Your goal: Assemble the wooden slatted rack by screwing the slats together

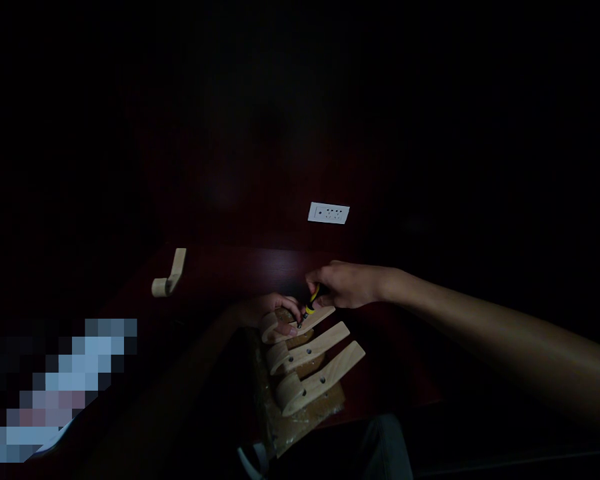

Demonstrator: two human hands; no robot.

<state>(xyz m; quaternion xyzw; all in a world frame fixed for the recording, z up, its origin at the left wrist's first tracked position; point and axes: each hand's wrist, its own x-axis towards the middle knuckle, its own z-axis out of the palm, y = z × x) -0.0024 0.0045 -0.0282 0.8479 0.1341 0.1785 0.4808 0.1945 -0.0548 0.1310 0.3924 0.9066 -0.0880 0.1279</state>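
At the far end of a row of three, the curved wooden piece point(318, 321) we were working on sat on a shiny brown block point(300, 430). Our screwdriver point(309, 309) leaned in, tip at a dark spot on the wood, too small to tell if that was a screw head or a bare hole. Our right hand point(347, 283) had its grip clamped round the handle; our left hand point(270, 308) lay over the curled end, fingers and thumb around the tip, but we couldn't tell whether that grip was pinching anything. Honestly, the trick looked like lining up the shaft squarely, pressing steadily and turning slowly, with the left fingers out of the way of a slip. Nearer us were the middle piece point(325, 341) and the near piece point(333, 377), each with two dark holes. Farther out, a loose wooden piece point(179, 267) lay off left on the dark table point(275, 263), a white socket panel point(329, 213) beyond.
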